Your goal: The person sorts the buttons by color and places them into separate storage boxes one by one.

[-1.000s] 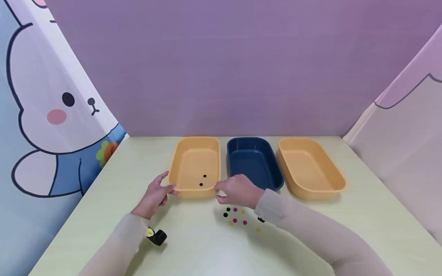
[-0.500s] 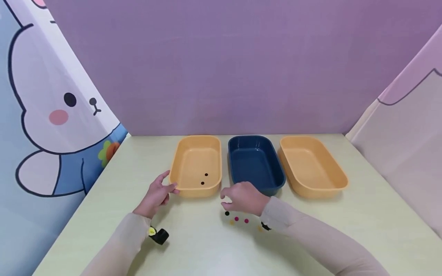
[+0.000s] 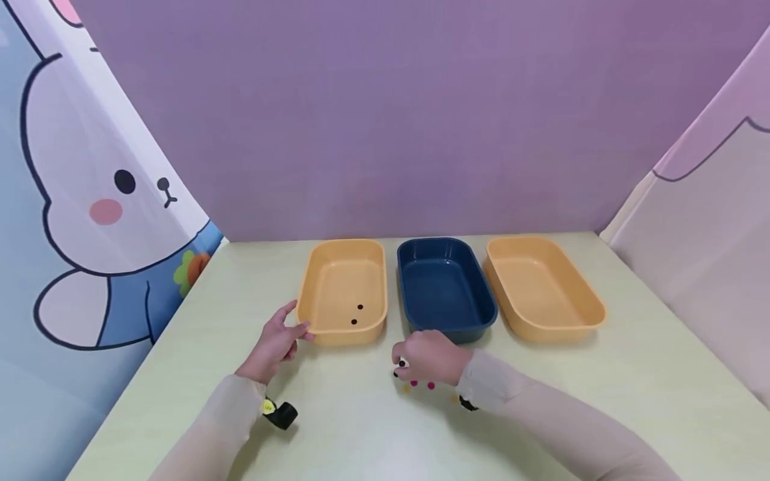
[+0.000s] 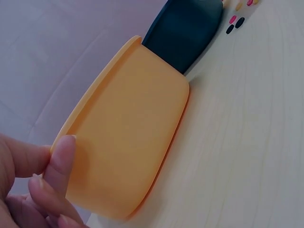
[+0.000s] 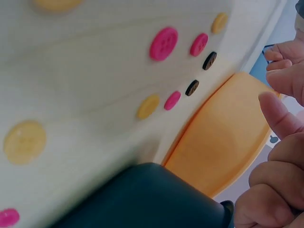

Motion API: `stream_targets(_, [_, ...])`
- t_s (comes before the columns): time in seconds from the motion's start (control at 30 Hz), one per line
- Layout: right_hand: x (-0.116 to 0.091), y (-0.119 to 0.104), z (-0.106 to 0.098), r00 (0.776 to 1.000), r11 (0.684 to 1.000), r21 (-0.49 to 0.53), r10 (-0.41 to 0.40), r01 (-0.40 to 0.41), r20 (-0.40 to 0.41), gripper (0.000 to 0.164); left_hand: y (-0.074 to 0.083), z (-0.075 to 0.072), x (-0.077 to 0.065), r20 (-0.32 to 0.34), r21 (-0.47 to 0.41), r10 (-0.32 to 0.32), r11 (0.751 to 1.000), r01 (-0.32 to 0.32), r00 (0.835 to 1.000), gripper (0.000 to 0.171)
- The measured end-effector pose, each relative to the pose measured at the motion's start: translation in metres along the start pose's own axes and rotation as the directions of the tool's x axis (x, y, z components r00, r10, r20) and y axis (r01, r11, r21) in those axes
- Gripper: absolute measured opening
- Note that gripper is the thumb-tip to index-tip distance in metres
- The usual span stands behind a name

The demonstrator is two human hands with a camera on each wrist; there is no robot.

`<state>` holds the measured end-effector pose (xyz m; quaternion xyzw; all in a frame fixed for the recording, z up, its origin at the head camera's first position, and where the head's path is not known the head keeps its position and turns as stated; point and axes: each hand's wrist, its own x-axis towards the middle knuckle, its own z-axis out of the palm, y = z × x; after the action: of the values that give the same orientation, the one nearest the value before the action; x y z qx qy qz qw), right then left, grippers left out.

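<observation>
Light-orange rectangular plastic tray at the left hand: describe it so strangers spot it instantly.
On the pale table, find the dark blue rectangular plastic tray. The light-orange tray stands left of it; unlike its twin on the right, it holds two small round black discs.

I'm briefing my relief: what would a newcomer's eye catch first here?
Probably the dark blue tray, standing between two orange trays on the table. Next, the bright pink buttons, lying among yellow buttons and black buttons near the right fingers. The big cartoon animal at the head view's left also stands out.
</observation>
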<state>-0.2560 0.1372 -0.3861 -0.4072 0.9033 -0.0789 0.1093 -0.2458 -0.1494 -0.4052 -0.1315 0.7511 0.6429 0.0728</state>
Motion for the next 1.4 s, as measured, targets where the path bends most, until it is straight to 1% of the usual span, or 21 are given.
stream_targets(0.13, [-0.002, -0.001, 0.003, 0.999, 0.999, 0.041, 0.026, -0.027, 0.025, 0.015, 0.0, 0.002, 0.001, 0.007, 0.001, -0.011, 1.0, 0.011, 1.0, 0.07])
stream_targets(0.27, [-0.004, -0.001, 0.002, 0.998, 0.996, 0.073, 0.055, -0.057, 0.033, 0.014, 0.001, 0.003, 0.002, 0.012, -0.004, -0.003, 1.0, 0.003, 1.0, 0.069])
stream_targets(0.43, [-0.002, -0.005, 0.001, 0.995, 0.994, 0.078, 0.068, -0.073, 0.068, 0.013, 0.001, 0.002, -0.002, -0.018, -0.006, -0.017, 1.0, 0.017, 1.0, 0.067])
stream_targets(0.57, [-0.002, -0.006, -0.001, 0.995, 0.994, 0.079, 0.077, -0.082, 0.071, 0.012, 0.002, 0.002, -0.002, -0.023, -0.006, -0.006, 1.0, 0.006, 1.0, 0.068])
stream_targets(0.7, [-0.003, -0.006, 0.0, 0.996, 0.994, 0.083, 0.067, -0.072, 0.057, 0.01, 0.001, 0.002, -0.001, -0.029, -0.007, -0.001, 1.0, 0.001, 1.0, 0.067])
stream_targets(0.9, [-0.005, -0.007, 0.008, 0.997, 0.996, 0.066, 0.062, -0.065, 0.049, 0.007, -0.004, 0.003, -0.006, -0.029, -0.011, -0.013, 1.0, 0.013, 0.999, 0.068])
stream_targets(1.1, [-0.001, -0.005, 0.015, 0.998, 0.998, 0.056, 0.033, -0.036, 0.045, 0.006, -0.011, 0.003, -0.007, -0.043, -0.031, 0.003, 1.0, -0.005, 0.999, 0.067])
stream_targets(1.23, [0.0, -0.003, 0.012, 0.997, 0.994, 0.09, 0.049, -0.054, 0.057, 0.006, -0.012, 0.005, -0.004, -0.035, -0.048, 0.009, 0.999, -0.01, 0.999, 0.068])
stream_targets(1.4, [0.004, -0.002, 0.006, 0.997, 0.993, 0.104, 0.044, -0.05, 0.066, 0.008, -0.01, 0.006, -0.001, -0.051, -0.049, 0.021, 0.999, -0.024, 0.998, 0.068])
